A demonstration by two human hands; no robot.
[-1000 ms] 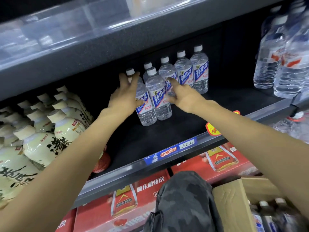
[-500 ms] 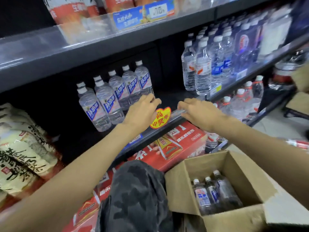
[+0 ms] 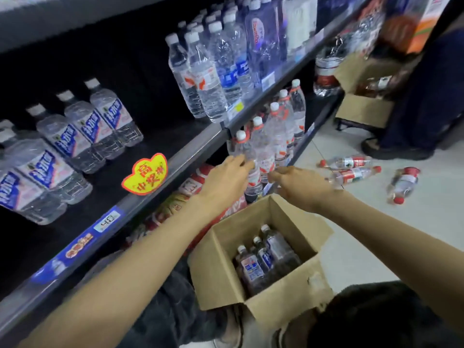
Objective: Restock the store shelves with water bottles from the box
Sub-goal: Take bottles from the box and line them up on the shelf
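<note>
Above the box [image 3: 221,267], left hand [image 3: 223,182] and right hand [image 3: 298,183], both empty.

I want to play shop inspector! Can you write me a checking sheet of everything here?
Surface: dark metal shelf, part bare.
Job's things: blue-labelled clear water bottles standing on the shelf; three more in the open brown cardboard box on the floor.
Clutter: red-labelled bottles lying on the pale floor.
Grippers: left hand and right hand above the box, both empty, fingers relaxed.
Cables: nothing seen.
Surroundings: yellow promo tag; another cardboard box; someone's shoe.
</note>
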